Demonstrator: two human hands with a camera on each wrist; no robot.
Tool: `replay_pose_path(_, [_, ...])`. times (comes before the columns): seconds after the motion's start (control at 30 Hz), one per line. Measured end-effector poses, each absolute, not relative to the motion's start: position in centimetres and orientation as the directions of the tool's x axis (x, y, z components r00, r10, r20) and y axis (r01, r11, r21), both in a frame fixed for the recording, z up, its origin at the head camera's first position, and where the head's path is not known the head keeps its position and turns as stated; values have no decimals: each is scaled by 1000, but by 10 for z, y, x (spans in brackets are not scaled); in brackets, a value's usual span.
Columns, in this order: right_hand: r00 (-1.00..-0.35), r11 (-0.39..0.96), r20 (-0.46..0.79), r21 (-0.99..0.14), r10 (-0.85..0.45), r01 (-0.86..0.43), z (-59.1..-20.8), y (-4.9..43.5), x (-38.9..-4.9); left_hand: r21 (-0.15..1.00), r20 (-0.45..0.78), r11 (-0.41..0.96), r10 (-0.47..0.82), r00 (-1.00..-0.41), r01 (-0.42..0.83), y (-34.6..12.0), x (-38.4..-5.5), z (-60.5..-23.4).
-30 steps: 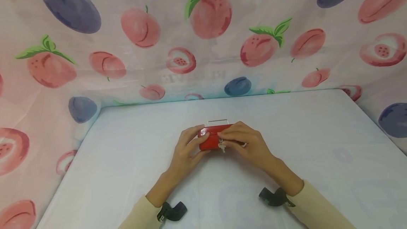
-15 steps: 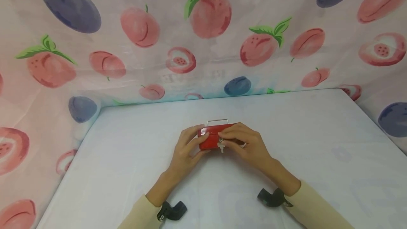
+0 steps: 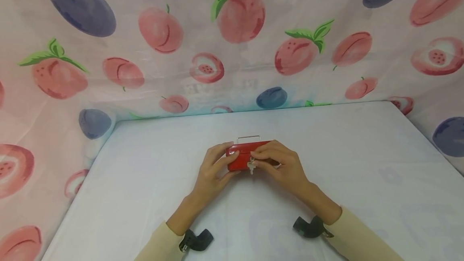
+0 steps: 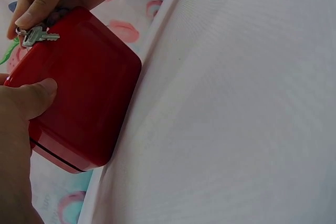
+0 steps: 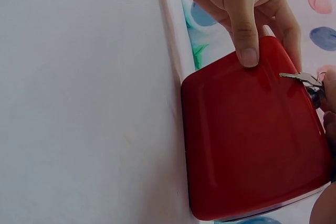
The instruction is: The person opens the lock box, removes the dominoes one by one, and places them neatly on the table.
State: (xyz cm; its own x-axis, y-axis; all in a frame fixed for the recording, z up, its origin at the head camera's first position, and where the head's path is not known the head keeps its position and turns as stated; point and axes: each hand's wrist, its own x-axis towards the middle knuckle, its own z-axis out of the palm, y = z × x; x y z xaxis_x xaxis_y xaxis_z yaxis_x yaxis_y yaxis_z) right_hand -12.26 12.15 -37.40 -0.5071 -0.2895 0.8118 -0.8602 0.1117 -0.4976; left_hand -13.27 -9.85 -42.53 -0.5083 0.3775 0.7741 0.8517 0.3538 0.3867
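A small red metal cash box (image 3: 242, 163) with a thin wire handle (image 3: 248, 136) sits mid-table in the head view. My left hand (image 3: 208, 176) grips its left end, the thumb lying on the red front in the left wrist view. At the lock area, the thumb and fingers of my right hand (image 3: 286, 166) pinch a key on a ring. A second silver key (image 3: 251, 166) dangles from that ring against the box. The pinched key is mostly hidden by the fingers, so I cannot tell how deep it sits. In the right wrist view the hanging key (image 5: 304, 78) lies near the box edge.
A white-covered table (image 3: 145, 196) spreads around the box on all sides. Behind it rises a fruit-patterned cloth backdrop (image 3: 246, 63), which also closes off the left and right sides. Black wrist cameras (image 3: 198, 241) hang below both sleeves.
My right hand and wrist have shifted very slightly, and the dangling key has swung a little to the left. The left hand and the cash box have stayed in place.
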Motion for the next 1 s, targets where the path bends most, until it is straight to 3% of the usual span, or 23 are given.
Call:
replay_pose_path(0.77, [-557, 137, 780, -542, -286, -829, -396, 128, -131, 386, 773, 358, 377, -510, 850, -98, -132, -424])
replay_pose_path(1.0, [-539, 166, 795, -513, -278, -842, -396, 125, -130, 378, 782, 354, 373, -500, 855, -98, -133, -424])
